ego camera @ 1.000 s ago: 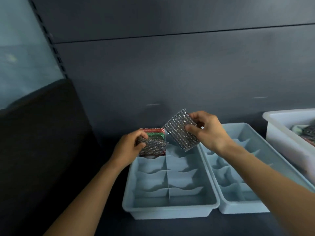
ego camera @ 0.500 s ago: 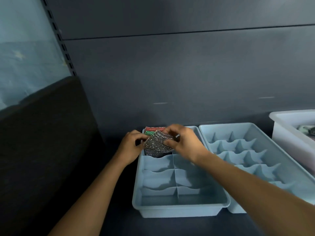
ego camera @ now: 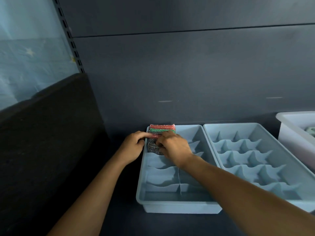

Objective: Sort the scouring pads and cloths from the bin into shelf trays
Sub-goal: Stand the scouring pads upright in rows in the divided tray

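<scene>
Crowding silver pad (ego camera: 152,148): red pad (ego camera: 162,126), green pad (ego camera: 157,130).

Legible text, labels, brands, numbers: none. Surfaces checked: left tray (ego camera: 170,204), right tray (ego camera: 238,124), scouring pads (ego camera: 162,127), white bin (ego camera: 289,133), dark back panel (ego camera: 187,74). Only printed marks: pale stars (ego camera: 30,51) on the blue sheet (ego camera: 20,79), upper left.
</scene>
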Motion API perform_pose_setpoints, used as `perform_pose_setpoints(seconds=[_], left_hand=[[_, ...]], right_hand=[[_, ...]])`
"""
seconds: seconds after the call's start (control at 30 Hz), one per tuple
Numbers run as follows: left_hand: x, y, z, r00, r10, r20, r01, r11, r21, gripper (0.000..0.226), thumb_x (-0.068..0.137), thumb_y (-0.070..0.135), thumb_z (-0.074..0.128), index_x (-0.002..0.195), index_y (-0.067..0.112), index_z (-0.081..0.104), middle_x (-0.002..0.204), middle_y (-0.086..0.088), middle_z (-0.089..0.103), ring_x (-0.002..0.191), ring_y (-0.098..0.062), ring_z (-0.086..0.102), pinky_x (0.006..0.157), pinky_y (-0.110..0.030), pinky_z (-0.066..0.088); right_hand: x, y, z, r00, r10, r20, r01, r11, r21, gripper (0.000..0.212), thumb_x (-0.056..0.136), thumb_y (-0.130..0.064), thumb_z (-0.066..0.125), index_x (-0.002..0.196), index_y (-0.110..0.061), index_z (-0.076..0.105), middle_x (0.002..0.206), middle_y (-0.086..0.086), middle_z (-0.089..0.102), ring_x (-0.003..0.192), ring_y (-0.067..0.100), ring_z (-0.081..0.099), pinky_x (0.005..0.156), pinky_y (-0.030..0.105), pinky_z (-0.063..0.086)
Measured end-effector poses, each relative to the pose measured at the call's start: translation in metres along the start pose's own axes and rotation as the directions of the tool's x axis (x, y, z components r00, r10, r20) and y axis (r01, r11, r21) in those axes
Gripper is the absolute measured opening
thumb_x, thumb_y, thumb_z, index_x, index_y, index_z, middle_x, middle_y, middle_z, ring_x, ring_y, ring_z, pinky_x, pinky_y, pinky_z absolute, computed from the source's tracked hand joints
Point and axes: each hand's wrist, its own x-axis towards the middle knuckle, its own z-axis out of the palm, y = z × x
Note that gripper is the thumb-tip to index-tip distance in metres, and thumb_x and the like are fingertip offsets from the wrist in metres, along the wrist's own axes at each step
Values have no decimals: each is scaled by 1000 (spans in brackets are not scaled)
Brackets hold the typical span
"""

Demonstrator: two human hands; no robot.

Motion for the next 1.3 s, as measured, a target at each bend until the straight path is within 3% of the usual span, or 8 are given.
perform_pose_setpoints(seconds=[0.13,0.27,0.47,0.63,0.77,0.93,1.2,1.3], left_hand=[[-8,24,1,984,19,-180,-23,999,-24,36,90,-5,53,115,15,70,112,2,68,104,-10,63,93,-21,47],[-7,85,16,970,105,-217,-140,978,-153,28,92,1,58,109,19,71,99,12,72,90,0,67,80,-12,48],[21,209,92,958,282,-51,-282,902,-328,21,90,13,62,107,24,69,94,10,74,85,0,67,77,-9,47],[46,293,191,916,381,121,-307,865,-397,23,90,15,59,108,21,71,95,5,75,90,-9,69,90,-29,53],[70,351,255,846,426,320,-340,894,-293,31,93,10,58,122,18,66,115,1,70,106,-11,65,98,-34,50],[104,383,293,701,233,674,-445,881,159,56,94,7,51,143,34,45,151,0,41,130,-22,47,101,-28,40],[122,384,308,663,162,731,-534,786,310,52,79,24,79,127,27,61,116,3,49,114,-20,51,87,-28,44],[123,383,307,649,205,733,-562,778,280,41,78,27,80,117,23,65,107,4,42,109,-18,45,84,-28,41]], right_hand=[[-20,16,-25,1000,1,-30,4,989,145,53,87,-31,64,137,-26,46,129,3,48,122,23,42,99,38,41],[-64,57,-67,993,46,-113,-18,971,238,40,88,-31,63,127,-24,56,120,1,53,114,22,50,97,37,42],[-142,161,-131,929,300,-215,-231,927,296,23,86,-23,68,109,-20,67,101,-4,59,92,15,61,79,28,46],[-204,273,-178,796,547,-259,-479,831,283,21,86,-14,67,106,-15,70,102,5,66,91,22,63,85,34,49],[-231,355,-199,727,654,-211,-650,754,95,26,88,-16,62,113,-15,68,113,11,63,108,31,57,89,38,49],[-229,410,-197,681,729,-65,-730,670,-137,49,91,-43,57,129,-13,51,131,16,49,126,35,40,98,46,42],[-210,432,-183,622,783,35,-711,583,-393,79,75,-62,68,128,-8,43,127,13,57,125,33,42,99,42,35],[-210,427,-191,608,794,16,-764,590,-261,54,81,-45,70,117,-10,50,118,12,60,114,31,49,89,39,44]])
